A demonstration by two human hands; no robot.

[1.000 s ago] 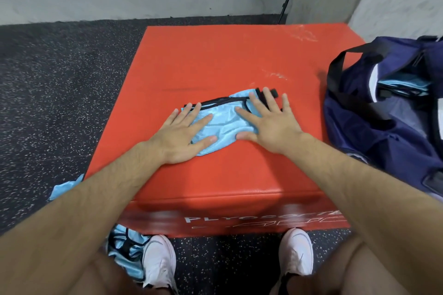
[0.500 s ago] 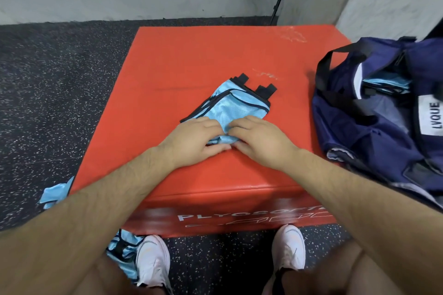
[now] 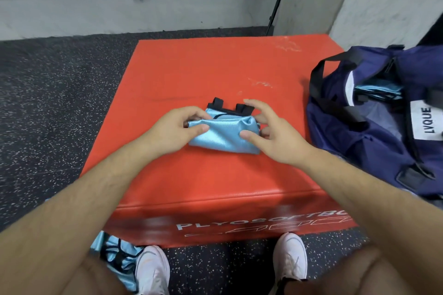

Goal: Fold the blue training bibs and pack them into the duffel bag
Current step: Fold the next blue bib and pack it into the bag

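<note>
A light blue training bib (image 3: 224, 133) with black trim lies folded into a small packet on the red plyo box (image 3: 215, 64). My left hand (image 3: 178, 127) grips the packet's left end, fingers curled round it and thumb on top. My right hand (image 3: 266, 124) holds the right end, thumb pressed on the cloth and fingers arched over the far corner. The navy duffel bag (image 3: 374, 122) stands open on the box's right side, with folded blue bibs (image 3: 376, 91) showing inside.
More blue bibs (image 3: 117, 258) lie on the speckled black floor beside my left shoe (image 3: 152, 270). A grey wall with a metal conduit runs along the back. A white label reading LVQUE (image 3: 425, 122) hangs on the bag.
The bib's near edge has been folded up and over, making a shorter, thicker packet. Both hands moved from the near edge to the packet's two ends.
</note>
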